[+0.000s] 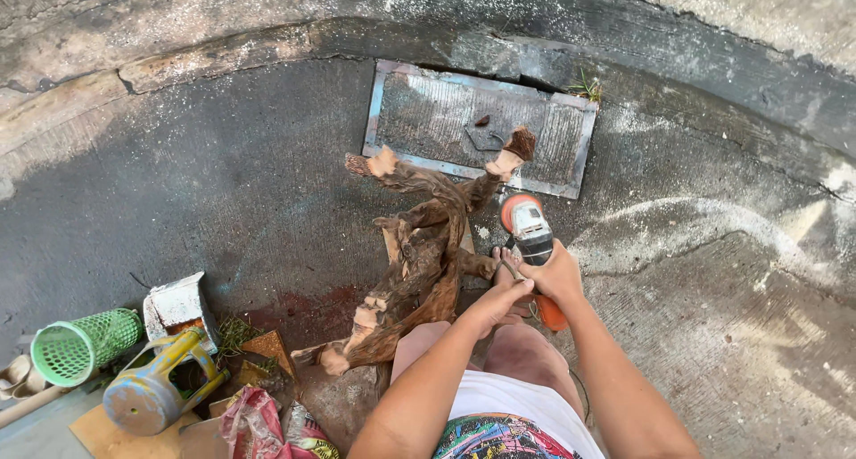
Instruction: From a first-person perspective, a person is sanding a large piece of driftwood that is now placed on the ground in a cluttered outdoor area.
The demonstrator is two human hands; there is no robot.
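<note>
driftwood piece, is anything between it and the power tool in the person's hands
Nothing visible does. The orange and grey power tool, gripped by both the right hand and left hand, sits right beside the driftwood with no object between them.

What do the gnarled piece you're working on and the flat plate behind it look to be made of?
The gnarled piece looks like raw wood, probably driftwood or root: brown, twisted, rough, with pale cut ends. The flat plate looks like metal, likely steel: grey ribbed face, straight raised rim, dull and dusty, with bluish traces on the frame.

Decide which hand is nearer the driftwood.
Left. The left hand lies right beside the driftwood; the right hand grips the grinder, farther from it.
</note>
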